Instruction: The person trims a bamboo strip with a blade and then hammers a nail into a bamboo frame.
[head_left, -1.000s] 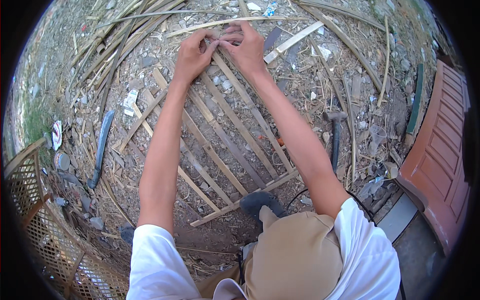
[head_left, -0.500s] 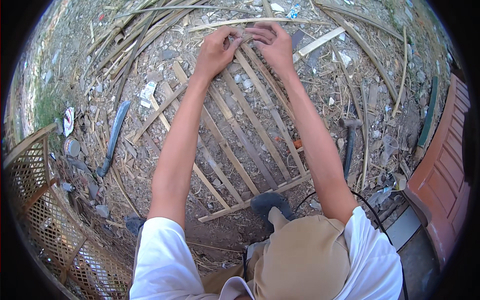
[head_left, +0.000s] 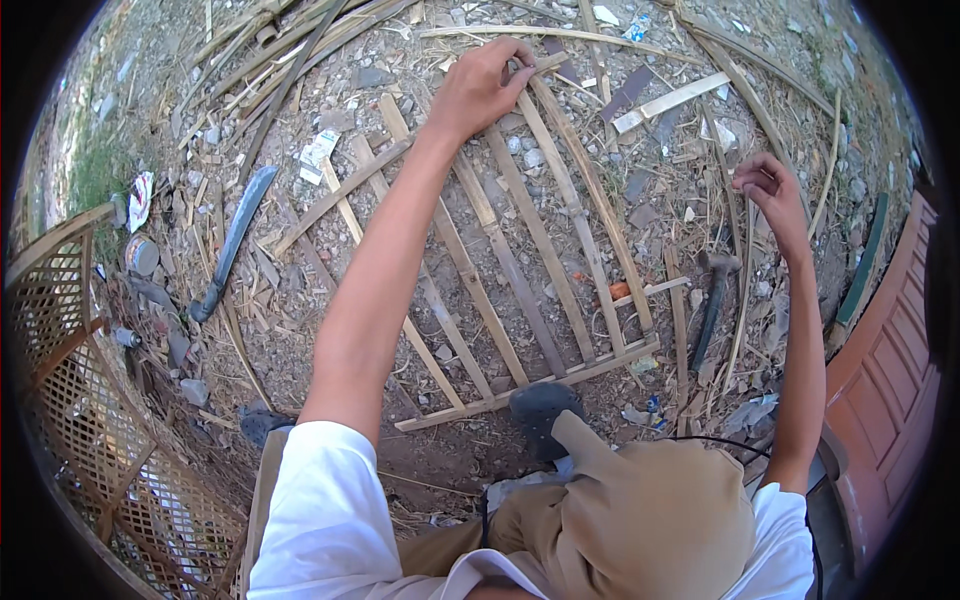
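My left hand (head_left: 484,88) pinches the far end of the wooden slat frame, where a short wooden strip (head_left: 550,63) crosses the slat ends. Several long thin slats (head_left: 515,190) run from there toward me, down to a wooden crosspiece (head_left: 600,367) by my shoe. My right hand (head_left: 778,200) hangs off to the right, its fingers loosely bent and nothing visible in them. Nearest to it is a hammer (head_left: 711,310), lying on the ground with its head away from me. Part of the far crossing is hidden behind my left hand.
A long curved blade (head_left: 238,240) lies at the left, near a woven lattice panel (head_left: 60,330) and a tin can (head_left: 141,255). Loose wood strips (head_left: 290,70) pile up at the far left. A reddish-brown panelled board (head_left: 890,370) stands at the right. Rubble covers the ground.
My right hand has left the far end of the frame and moved right and nearer, toward the hammer. My left hand stays on the frame. The view has shifted slightly.
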